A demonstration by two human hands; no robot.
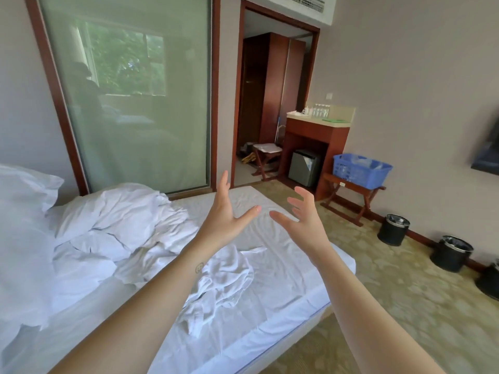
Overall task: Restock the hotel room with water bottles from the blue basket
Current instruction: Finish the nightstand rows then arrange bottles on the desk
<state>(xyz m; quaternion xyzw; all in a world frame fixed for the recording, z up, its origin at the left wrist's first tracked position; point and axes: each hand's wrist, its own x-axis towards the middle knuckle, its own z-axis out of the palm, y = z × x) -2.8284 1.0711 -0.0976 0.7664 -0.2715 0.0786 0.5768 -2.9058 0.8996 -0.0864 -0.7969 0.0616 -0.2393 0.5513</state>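
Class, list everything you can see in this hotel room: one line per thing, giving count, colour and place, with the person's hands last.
Blue plastic basket: one, blue, on a wooden folding rack by the right wall.
Wooden counter: one, red-brown, beside the doorway.
Clear water bottles: several, clear, on the counter.
Small grey fridge: one, grey, under the counter.
Round black bins: three, black, on the carpet along the right wall.
Bed: one, white sheet, foreground.
Crumpled white duvet: one, white, on the bed's left.
Left hand: one, open, raised over the bed.
Right hand: one, open, raised beside it.
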